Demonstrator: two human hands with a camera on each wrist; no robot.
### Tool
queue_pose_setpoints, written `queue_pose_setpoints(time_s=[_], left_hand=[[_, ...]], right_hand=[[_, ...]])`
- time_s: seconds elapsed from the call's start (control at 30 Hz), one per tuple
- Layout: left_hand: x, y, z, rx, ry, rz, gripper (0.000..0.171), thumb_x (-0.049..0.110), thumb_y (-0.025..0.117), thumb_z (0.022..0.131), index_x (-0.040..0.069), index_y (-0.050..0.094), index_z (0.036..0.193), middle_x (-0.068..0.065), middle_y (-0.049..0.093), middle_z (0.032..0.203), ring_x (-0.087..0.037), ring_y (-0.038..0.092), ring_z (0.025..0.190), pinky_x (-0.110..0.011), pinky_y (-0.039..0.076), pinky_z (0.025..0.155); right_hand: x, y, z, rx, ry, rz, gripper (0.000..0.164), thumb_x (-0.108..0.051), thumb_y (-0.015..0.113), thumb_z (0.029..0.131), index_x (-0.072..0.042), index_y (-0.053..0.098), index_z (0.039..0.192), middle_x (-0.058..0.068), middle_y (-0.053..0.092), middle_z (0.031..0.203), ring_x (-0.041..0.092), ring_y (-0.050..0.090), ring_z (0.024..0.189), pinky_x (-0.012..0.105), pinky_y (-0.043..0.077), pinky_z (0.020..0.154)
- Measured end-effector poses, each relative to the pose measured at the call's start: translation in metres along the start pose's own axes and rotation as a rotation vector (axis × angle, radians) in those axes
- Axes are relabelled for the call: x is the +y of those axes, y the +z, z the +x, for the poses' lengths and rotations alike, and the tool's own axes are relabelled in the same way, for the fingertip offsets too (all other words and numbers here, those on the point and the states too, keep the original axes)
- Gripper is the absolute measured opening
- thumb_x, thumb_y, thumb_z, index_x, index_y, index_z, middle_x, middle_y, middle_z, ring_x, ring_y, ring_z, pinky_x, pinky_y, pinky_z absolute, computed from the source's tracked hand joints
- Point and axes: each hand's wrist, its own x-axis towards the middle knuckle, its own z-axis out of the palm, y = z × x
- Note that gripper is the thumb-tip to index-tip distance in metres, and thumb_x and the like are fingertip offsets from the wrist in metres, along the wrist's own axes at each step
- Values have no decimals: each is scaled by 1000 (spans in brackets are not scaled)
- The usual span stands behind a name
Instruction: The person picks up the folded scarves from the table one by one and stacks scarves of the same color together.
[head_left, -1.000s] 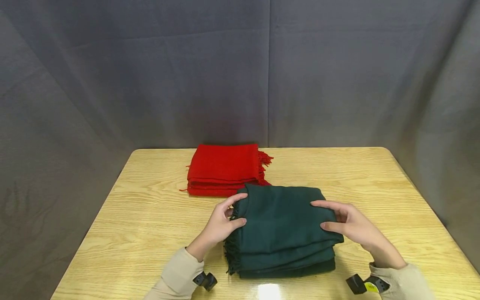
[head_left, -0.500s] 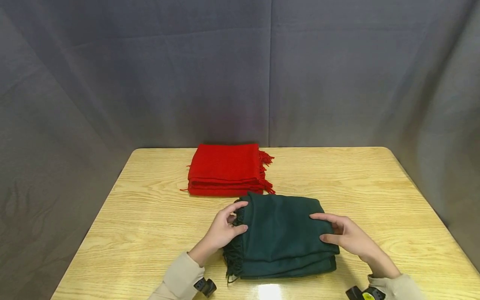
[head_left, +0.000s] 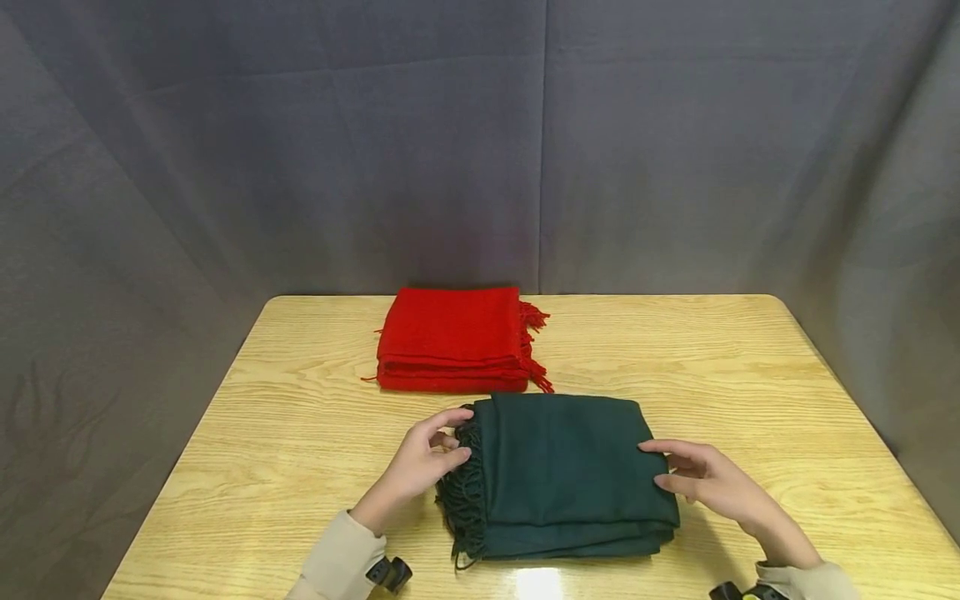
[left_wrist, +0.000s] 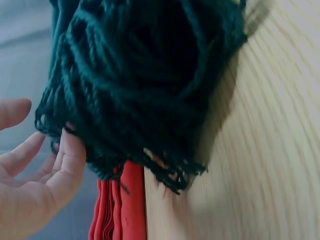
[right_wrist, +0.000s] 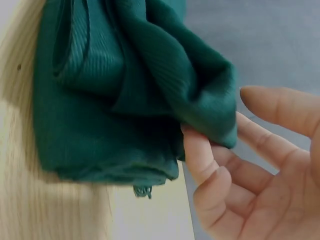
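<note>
A folded dark green fringed scarf [head_left: 570,467] lies on the table near the front, its fringe [left_wrist: 125,90] on the left side. My left hand [head_left: 422,454] is beside the fringe, thumb spread from the fingers; in the left wrist view the thumb is off the yarn and a fingertip touches its edge. At the scarf's right edge is my right hand [head_left: 708,479]. In the right wrist view its fingertips [right_wrist: 197,150] touch the underside of the top fold, with the thumb just apart from the cloth.
Behind the green scarf, a folded red fringed scarf [head_left: 453,337] lies at the table's back. The wooden table [head_left: 300,467] has rounded far corners. Grey curtains [head_left: 337,150] hang behind and at both sides.
The green scarf has come down and slightly nearer the front edge, its top layers now flatter. Both hands have loosened and drawn outward from its sides. The red scarf stays put.
</note>
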Motion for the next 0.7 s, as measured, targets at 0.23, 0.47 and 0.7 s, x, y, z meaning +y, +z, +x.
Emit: queue_pose_setpoints(time_s=[0.23, 0.47, 0.7], left_hand=[[-7, -9, -3, 53, 58, 112, 43, -2, 61, 82, -1, 51, 124, -21, 52, 111, -24, 59, 81, -27, 50, 62], [-14, -5, -6, 5, 111, 258, 61, 11, 67, 82, 10, 39, 136, -19, 42, 126, -32, 54, 97, -38, 48, 71], [-15, 6, -2, -149, 99, 248, 61, 30, 67, 83, 22, 40, 137, -19, 14, 146, -39, 20, 131, -58, 31, 94]], right_hand=[[6, -7, -5, 68, 21, -38, 41, -9, 52, 92, 11, 43, 126, 11, 58, 96, 14, 59, 75, 30, 45, 52], [6, -3, -5, 152, 85, -71, 50, -15, 59, 88, 0, 42, 133, 20, 47, 120, 23, 53, 90, 35, 45, 64], [9, 4, -1, 59, 68, -63, 48, -18, 62, 86, -11, 47, 131, 23, 20, 142, 49, 17, 126, 66, 29, 85]])
